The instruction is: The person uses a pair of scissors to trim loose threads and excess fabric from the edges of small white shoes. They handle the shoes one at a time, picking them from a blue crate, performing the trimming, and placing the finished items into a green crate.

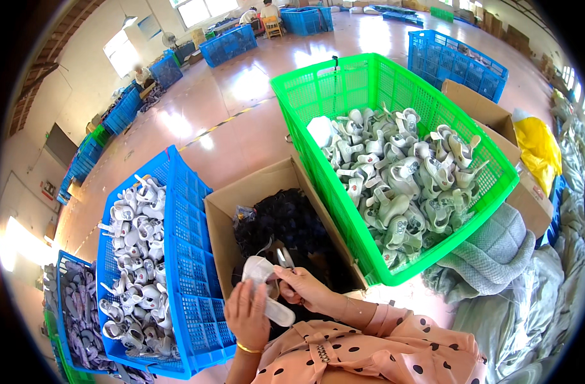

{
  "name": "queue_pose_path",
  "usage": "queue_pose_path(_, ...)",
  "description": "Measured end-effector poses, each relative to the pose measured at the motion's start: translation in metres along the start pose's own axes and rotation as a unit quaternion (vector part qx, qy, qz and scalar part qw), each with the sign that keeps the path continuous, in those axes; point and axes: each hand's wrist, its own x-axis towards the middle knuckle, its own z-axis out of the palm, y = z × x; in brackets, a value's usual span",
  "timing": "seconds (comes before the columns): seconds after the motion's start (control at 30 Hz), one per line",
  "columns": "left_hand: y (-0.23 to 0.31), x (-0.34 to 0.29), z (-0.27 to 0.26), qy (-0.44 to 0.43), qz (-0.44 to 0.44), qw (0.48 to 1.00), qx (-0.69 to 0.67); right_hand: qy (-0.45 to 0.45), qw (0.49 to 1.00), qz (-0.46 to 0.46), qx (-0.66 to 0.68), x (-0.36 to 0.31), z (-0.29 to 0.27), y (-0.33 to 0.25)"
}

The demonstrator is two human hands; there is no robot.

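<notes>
My left hand (246,315) is closed around a small whitish shoe upper (259,270), in front of my body and over the near end of a cardboard box. A pale strap-like part (280,313) of it sticks out below my fingers. Close on its right, my right hand (305,289) is closed around a pair of metal thread snips (284,258), their blades pointing away from me. The fingers of my right hand hide the snips' handles. Dark scraps (286,221) fill much of the cardboard box (223,203) beneath both hands.
At the right stands a green crate (286,105) heaped with grey-white shoe uppers (404,173). A blue crate (193,256) at the left holds similar uppers, with a purplish pile (81,307) beyond. Grey fabric (487,253) lies at the right. People sit near far blue crates.
</notes>
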Motion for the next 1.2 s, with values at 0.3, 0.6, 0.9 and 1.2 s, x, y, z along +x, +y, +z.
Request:
queue_pose_path(0.3,-0.005,-0.06,0.015,-0.278,0.096,0.934,-0.201,0.14,0.968,0.129,0.164,-0.012,-0.044,0.079)
queue_pose_path(0.6,-0.004,0.075,-0.043,-0.158,0.066,0.662,-0.73,0.033,0.98,0.179,-0.084,-0.032,-0.024,0.083)
queue_pose_path(0.9,0.0,0.081,-0.112,-0.076,0.199,0.405,-0.889,-0.021,0.982,0.105,-0.154,-0.04,0.013,0.096)
queue_pose_path(1.2,-0.036,0.021,-0.078,0.069,0.085,0.545,-0.831,0.116,0.971,0.163,-0.134,-0.013,0.006,0.119)
